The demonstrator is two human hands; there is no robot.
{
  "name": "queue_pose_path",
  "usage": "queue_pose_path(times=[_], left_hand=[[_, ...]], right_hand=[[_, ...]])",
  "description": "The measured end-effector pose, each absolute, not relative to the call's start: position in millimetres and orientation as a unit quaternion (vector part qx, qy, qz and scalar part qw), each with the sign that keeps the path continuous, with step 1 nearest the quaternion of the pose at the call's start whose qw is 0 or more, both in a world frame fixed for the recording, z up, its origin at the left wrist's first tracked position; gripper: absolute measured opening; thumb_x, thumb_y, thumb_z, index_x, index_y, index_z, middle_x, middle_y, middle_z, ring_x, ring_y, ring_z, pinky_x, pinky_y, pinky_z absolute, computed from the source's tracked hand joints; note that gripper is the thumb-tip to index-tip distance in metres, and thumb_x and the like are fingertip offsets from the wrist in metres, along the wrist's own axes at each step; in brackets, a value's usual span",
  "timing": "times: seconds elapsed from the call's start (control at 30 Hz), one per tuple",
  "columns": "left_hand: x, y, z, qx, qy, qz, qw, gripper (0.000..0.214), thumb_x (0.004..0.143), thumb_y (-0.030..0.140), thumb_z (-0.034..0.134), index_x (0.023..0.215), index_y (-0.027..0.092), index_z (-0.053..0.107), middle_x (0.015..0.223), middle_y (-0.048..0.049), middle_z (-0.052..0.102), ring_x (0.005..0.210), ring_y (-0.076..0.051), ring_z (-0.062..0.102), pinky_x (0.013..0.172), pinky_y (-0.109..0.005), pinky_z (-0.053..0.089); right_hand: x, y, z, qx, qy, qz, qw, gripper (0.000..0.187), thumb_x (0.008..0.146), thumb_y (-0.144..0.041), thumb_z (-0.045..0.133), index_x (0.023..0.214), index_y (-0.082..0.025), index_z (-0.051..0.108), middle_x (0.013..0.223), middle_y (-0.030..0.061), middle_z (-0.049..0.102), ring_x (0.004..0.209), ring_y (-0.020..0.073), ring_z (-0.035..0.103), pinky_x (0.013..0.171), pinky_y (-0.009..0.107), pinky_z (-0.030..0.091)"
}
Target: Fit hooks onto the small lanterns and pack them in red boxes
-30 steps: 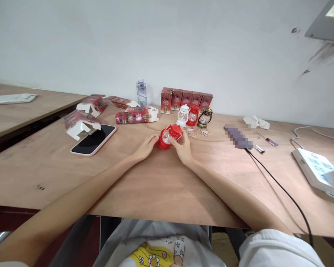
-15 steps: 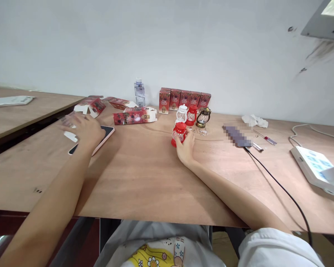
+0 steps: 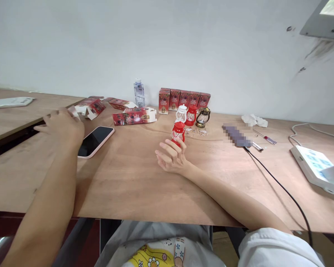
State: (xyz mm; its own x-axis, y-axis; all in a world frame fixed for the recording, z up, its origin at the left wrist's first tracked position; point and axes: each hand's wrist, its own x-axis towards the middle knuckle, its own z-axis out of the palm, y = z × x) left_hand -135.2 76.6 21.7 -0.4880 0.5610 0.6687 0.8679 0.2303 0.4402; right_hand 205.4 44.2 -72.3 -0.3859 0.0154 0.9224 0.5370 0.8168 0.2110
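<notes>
A small red toy lantern (image 3: 178, 132) stands upright on the wooden table (image 3: 144, 181). My right hand (image 3: 171, 157) rests just in front of it, fingers spread and open, not touching it. My left hand (image 3: 62, 125) is far to the left by the table's edge, beside a black phone in a pink case (image 3: 95, 140). Its fingers are curled around a folded red-and-white carton (image 3: 72, 111), only a white corner of which shows past the knuckles.
White (image 3: 180, 113), red (image 3: 191, 115) and dark gold (image 3: 203, 118) lanterns stand before a row of red boxes (image 3: 183, 99). Flat cartons (image 3: 134, 116), a water bottle (image 3: 139, 92), tissue (image 3: 254, 120), a screwdriver (image 3: 265, 138), a black cable (image 3: 281, 185) and a white device (image 3: 314, 167) lie around.
My right hand stood the red lantern upright, let go and drew back. My left hand left the lantern, reached left past the phone and picked up the folded carton.
</notes>
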Motion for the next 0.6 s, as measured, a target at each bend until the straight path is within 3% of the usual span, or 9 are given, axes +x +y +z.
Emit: queue_pose_path(times=[0.1, 0.27, 0.4, 0.5, 0.6], left_hand=[[-117, 69, 38, -0.349, -0.782, -0.446, 0.259, 0.022, 0.08, 0.008, 0.05, 0.1, 0.003, 0.055, 0.114, -0.0209, 0.061, 0.112, -0.037, 0.053, 0.092, -0.064, 0.033], [-78, 67, 38, -0.433, -0.644, -0.54, 0.325, 0.018, 0.086, 0.014, 0.047, 0.095, 0.001, 0.055, 0.102, -0.02, 0.061, 0.1, -0.027, 0.057, 0.088, -0.045, 0.045], [-34, 65, 15, -0.543, -0.582, -0.542, 0.27, 0.015, 0.088, 0.022, 0.048, 0.089, 0.009, 0.054, 0.093, -0.013, 0.062, 0.085, -0.021, 0.06, 0.073, -0.034, 0.051], [-1, 56, -1, -0.621, -0.552, -0.515, 0.211, 0.011, 0.087, 0.026, 0.052, 0.083, 0.015, 0.052, 0.084, -0.0059, 0.065, 0.072, -0.016, 0.062, 0.067, -0.029, 0.051], [23, 44, -9, -0.671, -0.517, -0.515, 0.132, 0.01, 0.088, 0.025, 0.05, 0.08, 0.018, 0.05, 0.096, -0.0044, 0.068, 0.074, -0.013, 0.065, 0.066, -0.025, 0.051]], right_hand=[[205, 44, -69, -0.173, -0.774, -0.276, 0.544, 0.044, 0.08, -0.015, 0.056, 0.119, -0.032, 0.045, 0.12, 0.0018, 0.057, 0.122, 0.0209, 0.048, 0.109, 0.048, 0.03], [204, 45, -61, -0.15, -0.814, -0.25, 0.503, 0.041, 0.083, -0.013, 0.051, 0.122, -0.025, 0.044, 0.117, 0.0068, 0.062, 0.113, 0.0188, 0.057, 0.097, 0.04, 0.045], [203, 46, -62, -0.191, -0.877, -0.178, 0.404, 0.039, 0.09, -0.016, 0.045, 0.128, -0.021, 0.047, 0.127, 0.0125, 0.058, 0.101, 0.0177, 0.063, 0.083, 0.031, 0.054], [203, 44, -60, -0.25, -0.895, -0.116, 0.35, 0.038, 0.093, -0.025, 0.043, 0.131, -0.024, 0.048, 0.14, 0.0138, 0.047, 0.104, 0.0198, 0.063, 0.083, 0.033, 0.056], [203, 42, -57, -0.285, -0.897, -0.054, 0.334, 0.039, 0.093, -0.031, 0.044, 0.131, -0.021, 0.049, 0.147, 0.0164, 0.037, 0.115, 0.0249, 0.058, 0.087, 0.037, 0.055]])
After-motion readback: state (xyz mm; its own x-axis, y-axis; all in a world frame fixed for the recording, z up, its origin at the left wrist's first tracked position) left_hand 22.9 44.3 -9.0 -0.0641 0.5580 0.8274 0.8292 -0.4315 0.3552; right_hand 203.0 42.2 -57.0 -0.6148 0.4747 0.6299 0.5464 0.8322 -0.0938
